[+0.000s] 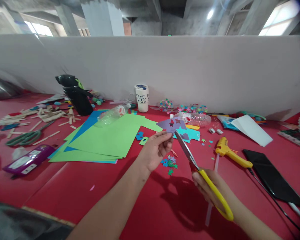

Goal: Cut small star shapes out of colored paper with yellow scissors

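Note:
Between the thumb and fingers of my left hand point(158, 148) is a piece of purple paper point(166, 124) with star-shaped holes cut in it. My right hand point(210, 186) is closed around the yellow handles of a pair of scissors point(186, 150). The scissor tips point up and left, right by the lower edge of the purple paper; whether they touch it I cannot tell. Below my left fingers lies a small pile of cut paper stars point(170, 163). Behind the purple sheet is a turquoise paper scrap point(192, 134) with cut-outs.
Green paper sheets point(107, 136) lie left of my hands. A yellow glue gun point(231, 153) and a black phone-like slab point(272, 176) are at right. Farther back stand a white cup point(142, 98) and a black bottle point(77, 96); plastic bottles point(197, 119) lie nearby. Craft sticks point(50, 115) are scattered left.

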Demonstrator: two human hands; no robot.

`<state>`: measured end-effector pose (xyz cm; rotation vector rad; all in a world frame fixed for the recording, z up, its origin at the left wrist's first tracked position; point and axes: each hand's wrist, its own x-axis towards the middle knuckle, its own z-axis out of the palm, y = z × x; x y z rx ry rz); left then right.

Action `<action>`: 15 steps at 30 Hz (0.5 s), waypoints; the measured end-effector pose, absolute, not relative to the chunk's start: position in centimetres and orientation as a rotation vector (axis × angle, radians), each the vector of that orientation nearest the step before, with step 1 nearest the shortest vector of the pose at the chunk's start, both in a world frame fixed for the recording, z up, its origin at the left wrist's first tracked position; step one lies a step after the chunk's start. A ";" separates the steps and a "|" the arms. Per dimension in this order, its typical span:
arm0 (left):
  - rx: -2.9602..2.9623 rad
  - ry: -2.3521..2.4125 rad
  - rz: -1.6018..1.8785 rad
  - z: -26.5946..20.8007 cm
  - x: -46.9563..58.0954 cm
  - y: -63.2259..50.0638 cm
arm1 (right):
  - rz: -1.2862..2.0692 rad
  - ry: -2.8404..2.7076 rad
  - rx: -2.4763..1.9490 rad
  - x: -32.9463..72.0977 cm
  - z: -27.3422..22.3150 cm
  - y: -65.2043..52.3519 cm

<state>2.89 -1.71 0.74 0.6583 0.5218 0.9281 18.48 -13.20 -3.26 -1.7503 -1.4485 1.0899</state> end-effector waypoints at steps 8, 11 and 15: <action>0.757 0.546 1.123 0.6 3.3 -2.0 | 1.116 -1.537 -1.719 18.5 -3.5 -13.2; 0.960 0.614 1.148 0.9 2.9 -1.8 | 1.135 -1.488 -1.686 18.5 -2.9 -13.5; 1.100 0.665 1.109 1.0 2.7 -1.7 | 1.137 -1.496 -1.640 18.7 -2.4 -13.7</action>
